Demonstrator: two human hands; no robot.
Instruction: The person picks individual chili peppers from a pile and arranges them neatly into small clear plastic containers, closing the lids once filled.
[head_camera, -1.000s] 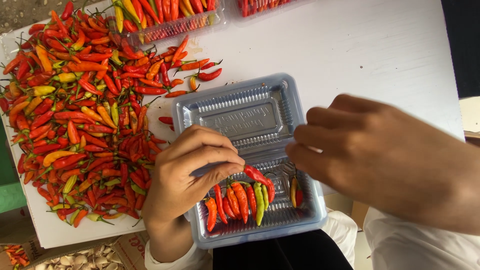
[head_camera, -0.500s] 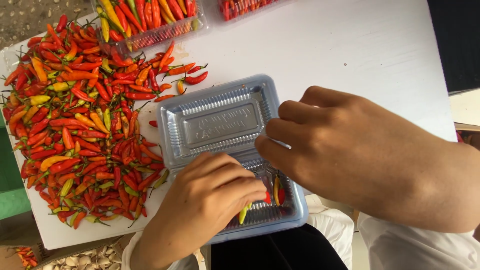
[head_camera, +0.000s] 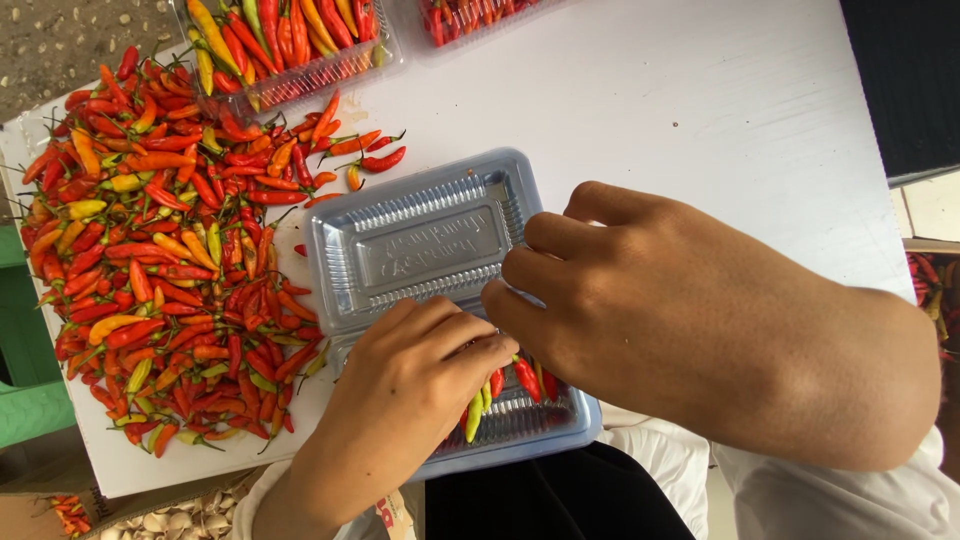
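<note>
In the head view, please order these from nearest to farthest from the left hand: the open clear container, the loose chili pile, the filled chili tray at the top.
1. Open clear container: under the left hand.
2. Loose chili pile: on the left.
3. Filled chili tray: at the top edge.

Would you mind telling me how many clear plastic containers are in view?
3: an open clamshell container under both hands, one filled with chillies at top left, another cut off at the top edge.

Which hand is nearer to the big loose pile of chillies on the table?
Left. The left hand lies over the clear hinged tray, just beside the chilli pile. The right hand is across the tray, farther away.
</note>
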